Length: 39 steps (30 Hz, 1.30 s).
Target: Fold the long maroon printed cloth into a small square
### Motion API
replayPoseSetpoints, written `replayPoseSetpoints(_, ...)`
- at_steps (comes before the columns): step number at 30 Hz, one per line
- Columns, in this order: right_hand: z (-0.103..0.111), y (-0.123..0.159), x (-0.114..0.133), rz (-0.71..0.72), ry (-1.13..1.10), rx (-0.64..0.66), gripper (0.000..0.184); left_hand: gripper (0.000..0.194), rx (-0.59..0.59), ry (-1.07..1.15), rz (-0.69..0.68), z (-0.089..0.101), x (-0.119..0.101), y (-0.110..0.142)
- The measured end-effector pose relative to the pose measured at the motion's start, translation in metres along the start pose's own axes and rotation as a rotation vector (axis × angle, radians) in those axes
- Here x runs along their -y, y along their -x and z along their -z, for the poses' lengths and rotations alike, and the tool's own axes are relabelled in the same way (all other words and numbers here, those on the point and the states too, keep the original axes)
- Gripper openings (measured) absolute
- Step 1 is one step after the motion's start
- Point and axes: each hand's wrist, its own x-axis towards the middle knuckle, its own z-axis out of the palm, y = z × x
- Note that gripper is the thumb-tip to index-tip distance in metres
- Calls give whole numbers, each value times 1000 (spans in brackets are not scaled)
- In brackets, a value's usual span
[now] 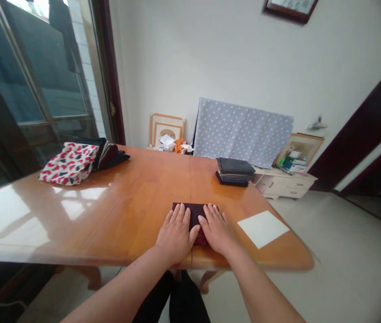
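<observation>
- A folded dark-maroon cloth (195,214) lies near the front edge of the table (136,215).
- Left hand (177,231) and right hand (214,228) rest flat atop it, each grip released.
- Uneven pressure or sideways drag could skew its layers.
- Just right lies a white sheet (262,229); beyond, a folded clothes stack (234,167).

The hands (176,231) and forearms (132,281) are bare, and the trousers (188,301) are black.
</observation>
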Motion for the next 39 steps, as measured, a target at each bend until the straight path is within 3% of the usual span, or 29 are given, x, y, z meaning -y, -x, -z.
replayPoseSetpoints(8,-6,-4,-5,-13,-38,1,64,71,14,45,25,-6,0,-4)
replayPoseSetpoints(13,3,-7,-9,12,-145,23,68,70,106,227,11,7,17,-8)
replayPoseSetpoints(15,14,-5,-13,7,-253,-33,69,65,83,308,34,17,29,-7)
replayPoseSetpoints(18,34,5,-25,-83,-385,-231,66,59,-23,334,61,32,44,-2)
replayPoseSetpoints(20,43,16,-36,-158,-428,-351,62,57,-63,307,5,41,45,2)
replayPoseSetpoints(23,47,35,-52,-237,-465,-429,54,56,-51,238,-162,50,28,4)
replayPoseSetpoints(28,39,58,-66,-286,-552,-429,49,82,120,78,-421,44,-10,-2)
replayPoseSetpoints(31,39,72,-58,-336,-682,-415,53,84,228,-5,-430,33,-18,-6)
replayPoseSetpoints(34,38,92,-37,-435,-845,-368,52,74,236,-53,-437,28,-15,-8)
replayPoseSetpoints(39,20,119,3,-508,-1147,-135,49,76,211,-130,-514,31,-12,-15)
